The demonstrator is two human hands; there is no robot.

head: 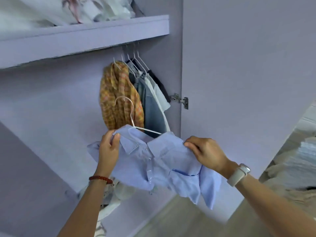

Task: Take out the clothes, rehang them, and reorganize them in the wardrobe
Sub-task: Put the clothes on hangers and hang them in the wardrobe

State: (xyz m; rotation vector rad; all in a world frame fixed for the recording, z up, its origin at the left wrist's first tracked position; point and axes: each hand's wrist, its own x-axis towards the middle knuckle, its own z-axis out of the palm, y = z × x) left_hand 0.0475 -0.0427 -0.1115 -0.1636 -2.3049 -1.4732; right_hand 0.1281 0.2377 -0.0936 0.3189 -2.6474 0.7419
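L hand & R hand grip blue shirt on hanger; lilac wardrobe, shelf above w/ bedding.

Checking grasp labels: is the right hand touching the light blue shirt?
Touching. Head view shows the right hand pinching the light blue shirt at its shoulder.

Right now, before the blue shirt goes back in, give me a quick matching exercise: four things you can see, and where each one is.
Things:
1. light blue shirt
2. orange plaid shirt
3. white watch
4. red bead bracelet

Places:
A. on the right wrist
B. hanging leftmost on the rail
C. on the left wrist
D. held by the left hand and the right hand, on a white hanger

Pairs: 1-D, 2-B, 3-A, 4-C
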